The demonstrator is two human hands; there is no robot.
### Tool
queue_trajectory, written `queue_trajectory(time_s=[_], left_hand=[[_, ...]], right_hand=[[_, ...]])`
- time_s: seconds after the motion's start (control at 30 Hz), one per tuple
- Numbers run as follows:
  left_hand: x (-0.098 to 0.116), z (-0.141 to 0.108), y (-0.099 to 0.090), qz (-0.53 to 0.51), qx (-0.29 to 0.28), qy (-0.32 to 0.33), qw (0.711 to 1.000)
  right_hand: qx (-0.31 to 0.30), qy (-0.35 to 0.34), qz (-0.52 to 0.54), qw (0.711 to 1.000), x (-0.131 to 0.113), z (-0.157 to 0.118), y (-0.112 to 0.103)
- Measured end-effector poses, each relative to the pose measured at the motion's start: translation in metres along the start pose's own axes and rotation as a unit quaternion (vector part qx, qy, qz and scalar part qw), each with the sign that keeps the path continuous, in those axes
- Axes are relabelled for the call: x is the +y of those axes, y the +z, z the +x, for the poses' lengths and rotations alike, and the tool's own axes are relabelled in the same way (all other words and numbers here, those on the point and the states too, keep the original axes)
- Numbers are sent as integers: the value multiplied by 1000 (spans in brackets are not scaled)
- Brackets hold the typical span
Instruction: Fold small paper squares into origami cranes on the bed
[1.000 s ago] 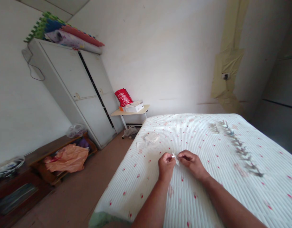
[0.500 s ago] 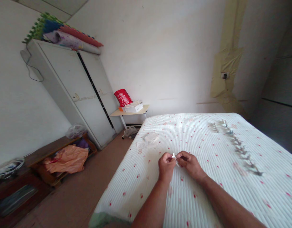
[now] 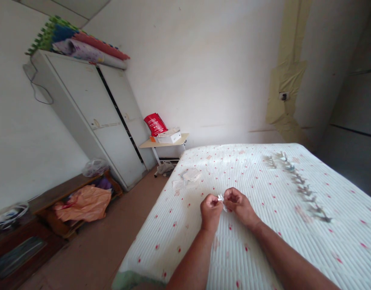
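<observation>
Fingers of our R hand [image 3: 241, 205] have shifted: vs. half a sec. ago they're curled a bit higher over the small white piece [image 3: 220, 198], while our L hand [image 3: 210, 207] is in approx. the same spot. We read that as L steadying, R doing the fine adj., w/ the shaping still in progress.

L fingers: narrow, thumb & index pinching the piece's left side. R fingers: also narrow, closed on its right/lower side, tho exact fingertip contact is too small to make out. The piece sits btwn our two hands, just above the quilted cover [image 3: 200, 225]; its folds are too blurry for us to tell the shape.

Over to the R, well apart from our hands, a row of small figures [image 3: 306, 189] runs diag. across the cover, w/ a few more near its far end; details unclear. Ahead & L of our hands, thin pale sheets [image 3: 191, 175] lie flat near the bed's L edge. Beyond the bed, a red bag [image 3: 155, 124] & a white box [image 3: 169, 138] are on a small table [image 3: 147, 143], nr. the cabinet [image 3: 79, 92].
</observation>
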State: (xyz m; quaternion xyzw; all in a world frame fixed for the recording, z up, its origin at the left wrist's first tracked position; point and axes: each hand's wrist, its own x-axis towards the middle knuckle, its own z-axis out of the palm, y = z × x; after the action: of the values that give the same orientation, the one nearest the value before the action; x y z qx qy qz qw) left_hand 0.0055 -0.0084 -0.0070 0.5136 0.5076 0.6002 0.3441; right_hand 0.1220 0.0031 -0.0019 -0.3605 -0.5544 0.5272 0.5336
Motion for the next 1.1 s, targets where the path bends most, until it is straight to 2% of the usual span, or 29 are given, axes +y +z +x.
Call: queue_trajectory(time_s=[0.17,0.37,0.5,0.67,0.9,1.1], left_hand=[[-2,1,0,-36,-10,-29,999],[-5,5,-3,-127,-67,-85,986],[-5,5,-5,-112,-91,-92,985],[-6,5,-4,-63,-91,-76,991],[-6,1,-4,-24,-106,-11,994],[-6,1,-1,-37,-106,-12,994]], right_hand=[[6,5,4,1000,1,1,0],[32,3,25,999,1,1,-4],[34,4,18,999,3,2,-6],[26,14,14,999,1,1,-7],[14,9,25,1000,4,-1,-2],[19,-4,48,999,7,2,-3]])
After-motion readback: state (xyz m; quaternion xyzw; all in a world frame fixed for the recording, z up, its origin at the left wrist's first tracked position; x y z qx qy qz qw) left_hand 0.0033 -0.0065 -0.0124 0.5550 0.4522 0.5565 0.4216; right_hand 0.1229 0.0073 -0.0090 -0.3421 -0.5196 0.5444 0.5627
